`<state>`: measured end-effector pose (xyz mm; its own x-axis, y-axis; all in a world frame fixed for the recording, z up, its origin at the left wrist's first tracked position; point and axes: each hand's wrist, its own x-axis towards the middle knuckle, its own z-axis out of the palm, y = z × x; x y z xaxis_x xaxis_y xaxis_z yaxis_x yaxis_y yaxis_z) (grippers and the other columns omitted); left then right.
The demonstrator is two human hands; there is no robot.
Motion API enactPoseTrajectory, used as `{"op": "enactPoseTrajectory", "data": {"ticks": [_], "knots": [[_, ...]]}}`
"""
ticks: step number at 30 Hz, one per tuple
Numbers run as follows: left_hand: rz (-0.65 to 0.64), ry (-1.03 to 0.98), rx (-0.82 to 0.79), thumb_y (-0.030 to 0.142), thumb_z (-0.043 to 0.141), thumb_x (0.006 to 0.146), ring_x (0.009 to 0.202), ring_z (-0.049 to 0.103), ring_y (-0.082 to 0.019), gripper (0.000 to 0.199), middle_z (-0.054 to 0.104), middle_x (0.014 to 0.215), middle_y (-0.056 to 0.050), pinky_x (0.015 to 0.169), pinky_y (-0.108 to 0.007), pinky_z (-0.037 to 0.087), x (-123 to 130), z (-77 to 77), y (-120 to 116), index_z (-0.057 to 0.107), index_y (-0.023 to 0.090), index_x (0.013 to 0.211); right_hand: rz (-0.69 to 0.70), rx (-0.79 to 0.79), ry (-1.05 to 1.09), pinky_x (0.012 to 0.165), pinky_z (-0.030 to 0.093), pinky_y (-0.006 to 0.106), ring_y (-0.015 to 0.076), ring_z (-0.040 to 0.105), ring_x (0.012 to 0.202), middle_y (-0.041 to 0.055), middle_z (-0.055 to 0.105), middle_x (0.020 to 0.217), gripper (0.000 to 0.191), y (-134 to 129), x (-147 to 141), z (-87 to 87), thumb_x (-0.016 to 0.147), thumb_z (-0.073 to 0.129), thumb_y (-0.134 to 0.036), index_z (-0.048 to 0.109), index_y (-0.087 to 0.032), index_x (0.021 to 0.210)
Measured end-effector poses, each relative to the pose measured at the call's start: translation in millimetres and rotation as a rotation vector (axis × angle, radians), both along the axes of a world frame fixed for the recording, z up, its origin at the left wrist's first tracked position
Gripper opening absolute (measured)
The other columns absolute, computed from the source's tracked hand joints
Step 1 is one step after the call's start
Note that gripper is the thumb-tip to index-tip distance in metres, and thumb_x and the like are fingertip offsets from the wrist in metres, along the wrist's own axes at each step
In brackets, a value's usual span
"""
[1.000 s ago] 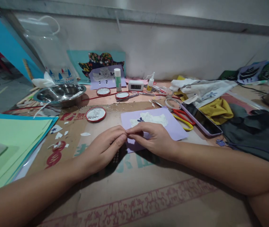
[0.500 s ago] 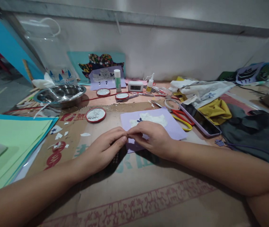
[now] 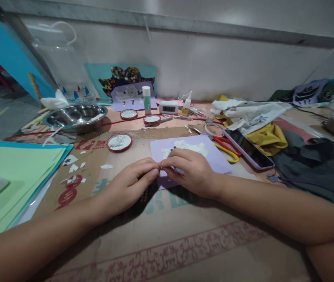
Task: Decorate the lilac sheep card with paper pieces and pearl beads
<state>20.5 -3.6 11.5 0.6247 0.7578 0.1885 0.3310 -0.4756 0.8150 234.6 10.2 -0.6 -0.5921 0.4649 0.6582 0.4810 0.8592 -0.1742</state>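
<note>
My left hand [image 3: 139, 176] and my right hand [image 3: 192, 170] meet fingertip to fingertip at the left edge of a purple sheet of paper [image 3: 218, 158]. Both are closed in a pinch; whatever lies between the fingertips is too small to make out. On the sheet sits a white cut-out shape [image 3: 195, 147] with a small dark mark, partly covered by my right hand. Up and left of my hands, a round red-rimmed lid [image 3: 120, 149] holds small clear beads or gems. A white scrap [image 3: 106, 166] lies near my left hand.
A steel bowl [image 3: 75, 117], glue stick [image 3: 146, 100], glue bottle [image 3: 187, 103] and digital clock [image 3: 168, 107] stand behind. Scissors [image 3: 228, 147], a phone [image 3: 247, 149] and yellow cloth [image 3: 268, 139] lie right. Green paper sheets [image 3: 17, 168] are stacked left, beside several scraps on the cardboard.
My right fingers have shifted slightly over the white cut-out, hiding more of its dark mark. My hands otherwise keep the same fingertip-to-fingertip pose.
</note>
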Motion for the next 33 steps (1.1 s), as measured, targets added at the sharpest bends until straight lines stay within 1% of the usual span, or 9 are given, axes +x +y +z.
{"op": "enactPoseTrajectory", "data": {"ticks": [4, 9, 12, 15, 17, 19, 22, 26, 33], "knots": [[0.003, 0.028, 0.052, 0.025, 0.044, 0.102, 0.083, 0.058, -0.014, 0.026, 0.064, 0.086, -0.001, 0.077, -0.025, 0.045, 0, 0.1, 0, 0.066, 0.018, 0.091, 0.045, -0.016, 0.043, 0.064, 0.045, 0.025, 0.0149, 0.06, 0.07, 0.0032, 0.067, 0.079, 0.011, -1, -1, -0.8, 0.097, 0.055, -0.019, 0.066, -0.019, 0.095], [0.026, 0.054, 0.085, 0.026, 0.044, 0.101, 0.077, 0.057, -0.015, 0.028, 0.062, 0.08, -0.001, 0.072, -0.025, 0.046, 1, 2.3, 1, 0.064, 0.019, 0.083, 0.104, -0.073, 0.055, 0.067, 0.047, 0.025, 0.0151, 0.062, 0.074, 0.0034, 0.071, 0.082, 0.013, -4, -1, 0.6, 0.1, 0.053, -0.022, 0.066, -0.02, 0.098], [0.025, 0.045, 0.074, 0.025, 0.044, 0.101, 0.08, 0.059, -0.015, 0.027, 0.063, 0.084, -0.001, 0.074, -0.026, 0.047, 0, 2.6, 1, 0.064, 0.019, 0.083, 0.111, -0.184, 0.114, 0.069, 0.048, 0.025, 0.0145, 0.063, 0.074, 0.0035, 0.071, 0.083, 0.012, -5, -2, 1.6, 0.099, 0.054, -0.019, 0.066, -0.02, 0.098], [0.061, 0.008, 0.01, 0.027, 0.044, 0.101, 0.086, 0.061, -0.016, 0.023, 0.066, 0.091, -0.001, 0.078, -0.027, 0.048, -1, -0.2, 1, 0.066, 0.02, 0.096, 0.041, -0.344, 0.205, 0.071, 0.051, 0.025, 0.0143, 0.064, 0.076, 0.0032, 0.071, 0.086, 0.011, -6, -2, 3.3, 0.098, 0.055, -0.019, 0.066, -0.02, 0.096], [0.106, -0.028, -0.062, 0.031, 0.043, 0.102, 0.085, 0.061, -0.016, 0.024, 0.065, 0.091, -0.001, 0.076, -0.027, 0.049, -2, -3.7, 0, 0.064, 0.022, 0.111, -0.021, -0.424, 0.256, 0.072, 0.051, 0.026, 0.0145, 0.065, 0.076, 0.0026, 0.072, 0.087, 0.009, -6, -3, 4.6, 0.096, 0.057, -0.02, 0.066, -0.02, 0.095], [0.136, -0.068, -0.127, 0.035, 0.041, 0.103, 0.081, 0.06, -0.016, 0.028, 0.063, 0.088, 0.0, 0.072, -0.027, 0.048, -4, -7.4, 0, 0.06, 0.023, 0.119, -0.051, -0.475, 0.281, 0.072, 0.052, 0.026, 0.0144, 0.065, 0.076, 0.0019, 0.072, 0.086, 0.008, -5, -3, 5.5, 0.095, 0.058, -0.02, 0.066, -0.02, 0.094], [0.147, -0.102, -0.186, 0.04, 0.04, 0.104, 0.076, 0.056, -0.014, 0.027, 0.058, 0.083, 0.001, 0.067, -0.026, 0.046, -5, -10.6, 0, 0.06, 0.023, 0.113, -0.038, -0.504, 0.294, 0.073, 0.051, 0.025, 0.014, 0.064, 0.076, 0.0013, 0.072, 0.086, 0.007, -4, -3, 6.0, 0.094, 0.058, -0.02, 0.065, -0.02, 0.093], [0.167, -0.099, -0.171, 0.041, 0.04, 0.104, 0.07, 0.051, -0.013, 0.026, 0.053, 0.078, 0.003, 0.064, -0.026, 0.044, -5, -9.4, 1, 0.058, 0.022, 0.101, -0.025, -0.522, 0.299, 0.072, 0.051, 0.025, 0.0133, 0.064, 0.075, 0.001, 0.072, 0.086, 0.007, -3, -4, 5.5, 0.093, 0.058, -0.019, 0.064, -0.02, 0.092], [0.246, -0.119, -0.153, 0.043, 0.048, 0.1, 0.066, 0.05, -0.013, 0.026, 0.053, 0.074, 0.002, 0.056, -0.025, 0.04, -6, -5.3, 5, 0.06, 0.02, 0.1, -0.019, -0.531, 0.281, 0.072, 0.051, 0.025, 0.0135, 0.063, 0.074, 0.001, 0.071, 0.085, 0.007, -3, -3, 5.5, 0.093, 0.057, -0.02, 0.064, -0.02, 0.093]]}}
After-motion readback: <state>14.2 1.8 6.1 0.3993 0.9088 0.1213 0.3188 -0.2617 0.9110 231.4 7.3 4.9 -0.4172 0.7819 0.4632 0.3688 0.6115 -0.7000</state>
